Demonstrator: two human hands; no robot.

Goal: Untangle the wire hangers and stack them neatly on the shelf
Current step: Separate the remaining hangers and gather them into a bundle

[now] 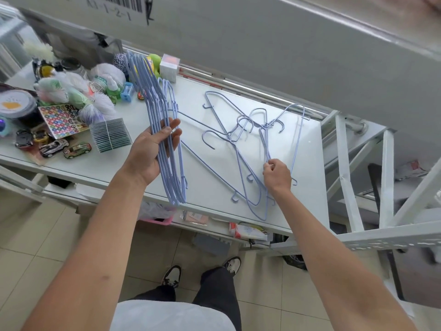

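Observation:
My left hand [152, 149] grips a bundle of several light-blue wire hangers [152, 91], lined up together and held above the white shelf [195, 91]. To the right, a tangled heap of several more blue hangers [241, 137] lies flat on the shelf, hooks interlocked near its middle. My right hand [278, 174] pinches the wire of one hanger at the near side of that heap.
Clutter fills the shelf's left part: toy cars [53, 148], a sticker sheet [60, 120], a dark stack of cards [111, 134], bottles and bags [105, 80], a small white box [169, 68]. A white metal frame [343, 173] stands at the right. A lower shelf holds a pink basket [158, 220].

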